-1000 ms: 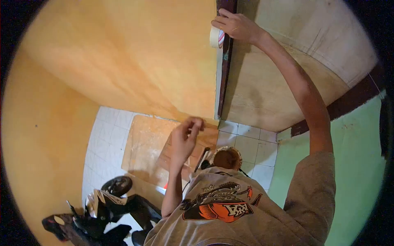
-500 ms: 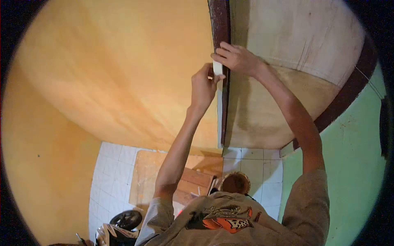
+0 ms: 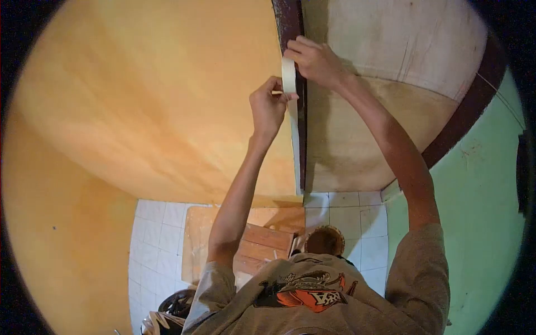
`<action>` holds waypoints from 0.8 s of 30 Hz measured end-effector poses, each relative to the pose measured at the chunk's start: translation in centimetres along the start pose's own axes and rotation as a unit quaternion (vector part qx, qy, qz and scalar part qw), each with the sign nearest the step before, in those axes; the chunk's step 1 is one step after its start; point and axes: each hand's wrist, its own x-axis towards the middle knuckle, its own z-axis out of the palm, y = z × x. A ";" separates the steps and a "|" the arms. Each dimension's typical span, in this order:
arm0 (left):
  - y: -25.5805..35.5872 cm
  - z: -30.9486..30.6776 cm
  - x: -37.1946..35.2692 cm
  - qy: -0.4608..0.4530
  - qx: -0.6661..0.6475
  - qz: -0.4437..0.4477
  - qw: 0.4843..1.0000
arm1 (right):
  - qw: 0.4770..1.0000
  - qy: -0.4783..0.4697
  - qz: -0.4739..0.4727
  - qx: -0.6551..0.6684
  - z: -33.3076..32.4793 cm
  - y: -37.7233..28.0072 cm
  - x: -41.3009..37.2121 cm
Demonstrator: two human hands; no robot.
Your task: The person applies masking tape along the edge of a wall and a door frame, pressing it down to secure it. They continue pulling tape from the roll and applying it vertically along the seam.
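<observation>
A strip of pale tape [image 3: 288, 75] runs along the edge of the orange wall [image 3: 167, 100], beside the dark brown door frame [image 3: 290, 25]. My left hand [image 3: 269, 106] is closed at the lower end of the strip, its fingers pinched around the tape. Higher up, my right hand [image 3: 317, 62] has its bent fingers pressed together on the strip's upper end, against the frame. Whether a roll sits inside my left hand is hard to make out.
Below are white floor tiles [image 3: 153, 234], a wooden board [image 3: 195, 240], brown planks [image 3: 265, 245] and a round woven-rimmed object [image 3: 324, 241]. A green wall [image 3: 474, 223] stands at the right. Part of a wheel [image 3: 177, 303] shows at the lower left.
Both hands have shifted up and left in the view. They are farther apart, and a longer length of the pale tape shows between them.
</observation>
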 end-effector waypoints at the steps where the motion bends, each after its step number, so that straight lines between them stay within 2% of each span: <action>1: 0.4 -0.2 0.3 -0.011 0.035 0.001 0.999 | 1.000 0.014 -0.017 -0.006 0.1 0.1 0.2; 4: 1.4 -1.2 1.0 -0.040 0.067 0.019 0.997 | 0.999 0.018 -0.034 -0.015 -0.2 -0.1 0.4; 8: 1.5 -2.2 2.7 -0.072 -0.001 -0.021 0.997 | 0.998 0.005 -0.046 -0.037 -1.1 -0.2 0.9; 10: 2.7 -2.5 3.8 -0.109 -0.124 -0.086 0.983 | 0.998 -0.038 -0.050 -0.022 -1.4 0.1 1.0; 11: 3.1 -2.8 4.2 -0.118 -0.095 -0.075 0.986 | 0.998 -0.039 -0.050 -0.020 -1.5 0.0 1.0; 13: 2.9 -2.2 4.0 -0.110 -0.108 -0.078 0.985 | 0.995 0.084 -0.038 -0.023 -1.5 0.1 0.9; 14: 2.9 -1.8 4.1 -0.103 -0.122 -0.076 0.984 | 0.995 0.085 -0.041 -0.026 -1.4 0.2 0.7; 15: 2.6 -1.3 3.9 -0.103 -0.123 -0.071 0.984 | 0.997 0.070 -0.003 0.011 -0.8 0.3 0.1; 17: 2.0 -0.6 3.2 -0.070 -0.092 -0.007 0.993 | 0.995 0.045 0.052 0.068 -0.5 0.2 -0.4; 18: 2.3 -0.2 3.1 -0.073 -0.093 0.006 0.993 | 0.996 0.052 0.049 0.057 -0.4 0.4 -0.4; 20: 2.4 0.4 3.0 -0.062 -0.097 -0.028 0.993 | 0.994 0.050 0.041 0.087 -0.6 0.7 0.2; 24: 2.5 0.6 3.4 -0.044 -0.086 0.013 0.995 | 0.998 0.055 0.030 0.019 -1.7 0.4 2.4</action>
